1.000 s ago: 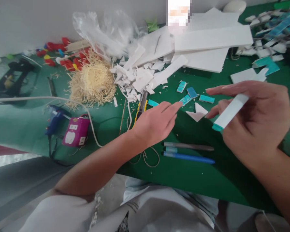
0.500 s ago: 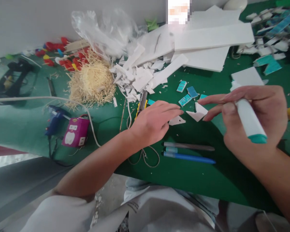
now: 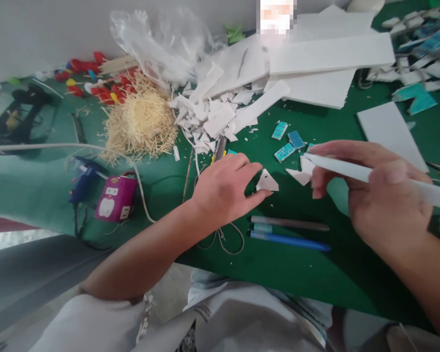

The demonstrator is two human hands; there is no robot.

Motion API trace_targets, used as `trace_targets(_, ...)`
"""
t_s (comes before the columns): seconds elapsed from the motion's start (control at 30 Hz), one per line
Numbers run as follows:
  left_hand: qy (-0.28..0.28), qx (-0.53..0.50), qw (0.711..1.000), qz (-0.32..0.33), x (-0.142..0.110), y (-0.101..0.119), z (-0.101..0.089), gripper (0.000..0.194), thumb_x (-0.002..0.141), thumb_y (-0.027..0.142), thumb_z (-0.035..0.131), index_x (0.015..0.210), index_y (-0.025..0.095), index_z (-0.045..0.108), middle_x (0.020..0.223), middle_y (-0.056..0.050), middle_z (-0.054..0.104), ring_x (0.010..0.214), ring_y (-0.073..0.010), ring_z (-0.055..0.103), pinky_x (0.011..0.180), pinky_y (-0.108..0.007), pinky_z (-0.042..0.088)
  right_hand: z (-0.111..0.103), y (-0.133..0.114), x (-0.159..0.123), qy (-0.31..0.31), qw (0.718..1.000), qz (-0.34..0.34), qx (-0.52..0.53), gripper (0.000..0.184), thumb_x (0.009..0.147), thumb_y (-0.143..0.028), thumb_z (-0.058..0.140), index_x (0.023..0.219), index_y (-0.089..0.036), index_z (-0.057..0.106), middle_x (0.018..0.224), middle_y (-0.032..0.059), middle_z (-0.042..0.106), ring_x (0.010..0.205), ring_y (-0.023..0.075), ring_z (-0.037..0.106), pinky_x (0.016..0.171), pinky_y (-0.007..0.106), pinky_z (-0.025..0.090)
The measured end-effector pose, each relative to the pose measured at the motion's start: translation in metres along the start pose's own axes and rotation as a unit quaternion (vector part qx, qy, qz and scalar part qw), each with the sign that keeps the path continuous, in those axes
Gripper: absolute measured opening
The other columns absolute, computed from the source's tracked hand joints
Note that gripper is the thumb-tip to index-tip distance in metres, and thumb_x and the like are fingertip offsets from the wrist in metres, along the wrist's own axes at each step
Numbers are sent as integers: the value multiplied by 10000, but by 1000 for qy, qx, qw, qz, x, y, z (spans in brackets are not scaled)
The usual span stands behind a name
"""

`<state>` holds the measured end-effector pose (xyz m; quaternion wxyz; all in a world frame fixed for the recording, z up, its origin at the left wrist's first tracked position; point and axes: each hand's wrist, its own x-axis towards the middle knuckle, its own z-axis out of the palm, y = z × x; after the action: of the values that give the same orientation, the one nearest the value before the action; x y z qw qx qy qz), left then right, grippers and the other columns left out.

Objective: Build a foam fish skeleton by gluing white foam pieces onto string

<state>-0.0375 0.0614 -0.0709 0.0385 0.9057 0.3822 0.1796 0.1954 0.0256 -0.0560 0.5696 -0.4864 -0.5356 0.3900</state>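
Note:
My right hand (image 3: 388, 195) grips a white marker (image 3: 344, 167), its tip pointing left over a small notched white foam piece (image 3: 301, 175). Thumb and index finger apart, my left hand (image 3: 227, 190) is at the left side of a white foam piece (image 3: 267, 181) with a small dark hole. Its thumb tip is by that piece's lower edge; whether it touches is hard to tell. Behind them lie a teal striped tile (image 3: 279, 130), a dotted tile (image 3: 284, 152) and a blue tile (image 3: 297, 140). Part of another teal piece shows beside my right fingers.
A grey pen (image 3: 289, 223) and a blue pen (image 3: 289, 240) lie in front. White foam scraps (image 3: 220, 115) and boards (image 3: 330, 54) are at the back. Leftward are a straw-coloured stick pile (image 3: 143, 117), a purple power adapter (image 3: 116, 199), a blue glue gun (image 3: 84, 181) and a cable.
My right hand has turned the marker so that it points left, near the foam pieces. My left thumb and index finger have spread, and the holed foam piece has turned.

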Motion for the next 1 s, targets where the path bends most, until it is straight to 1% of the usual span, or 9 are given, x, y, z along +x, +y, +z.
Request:
trace_targets(0.2, -41, 10, 999, 2, 0, 1, 7, 306, 1022, 424, 651, 1053, 143, 767, 923, -68, 682, 878, -219, 670, 731, -308, 512, -1, 8, 2, 2, 994, 113, 0, 188, 899, -174, 669, 922, -255, 837, 760, 20, 759, 652, 168, 731, 552, 272, 611)
trace_targets(0.3, -66, 17, 998, 13, 0, 0, 8, 253, 1041, 297, 576, 1171, 179, 759, 962, -65, 691, 888, -216, 662, 740, -317, 511, 0, 15, 1, -46, 991, 127, 11, 117, 898, -208, 714, 838, -255, 803, 764, 9, 764, 635, 157, 731, 546, 248, 628)
trace_targets(0.4, -65, 5, 998, 16, -1, 0, 7, 354, 990, 150, 503, 1270, 179, 719, 1014, -75, 704, 912, -219, 660, 771, -332, 525, 3, 16, 3, -67, 991, 118, 17, 113, 884, -288, 777, 774, -263, 768, 719, -12, 748, 577, 150, 713, 504, 242, 619)
trace_targets(0.5, -40, 19, 999, -13, 0, 3, 7, 284, 1016, 272, 524, 1151, 133, 732, 1010, -107, 702, 924, -251, 660, 784, -361, 533, 5, 14, 6, -63, 990, 123, 15, 149, 836, -343, 833, 750, -253, 751, 688, -24, 744, 554, 142, 703, 491, 236, 609)
trace_targets(0.63, -53, 76, 995, -29, 5, 7, 8, 433, 1010, 546, 611, 996, 127, 722, 930, -106, 684, 890, -272, 661, 753, -362, 515, 5, 13, 9, -70, 992, 101, -28, 125, 819, -323, 819, 740, -251, 753, 637, -28, 726, 542, 139, 694, 502, 240, 598)
trace_targets(0.73, -81, 76, 994, -23, 7, 8, 7, 350, 1022, 467, 605, 1027, 138, 723, 953, -102, 678, 914, -264, 659, 770, -350, 510, 4, 12, 7, -33, 992, 80, -97, 48, 829, -271, 790, 789, -274, 765, 703, -31, 752, 594, 144, 717, 552, 258, 615)
trace_targets(0.87, -88, 50, 995, -12, 3, 6, 5, 368, 1028, 336, 565, 1311, 134, 685, 1041, -111, 682, 965, -266, 664, 811, -362, 533, 3, 11, 3, -12, 988, 65, -138, 59, 818, -291, 824, 839, -282, 769, 770, -19, 772, 615, 161, 722, 541, 282, 601)
trace_targets(0.93, -83, 42, 996, -12, 1, 5, 6, 445, 1028, 367, 582, 1390, 114, 641, 1067, -120, 685, 985, -270, 668, 836, -372, 547, 3, 11, 2, -14, 989, 68, -127, 83, 822, -295, 832, 804, -281, 753, 743, -25, 763, 554, 155, 696, 495, 279, 574)
trace_targets(1.0, -78, 37, 996, -11, 0, 3, 8, 447, 1034, 421, 597, 1349, 112, 666, 1062, -118, 683, 974, -265, 671, 820, -366, 549, 4, 12, 3, -24, 989, 87, -115, 90, 834, -273, 819, 789, -282, 742, 698, -35, 752, 499, 150, 678, 463, 270, 558)
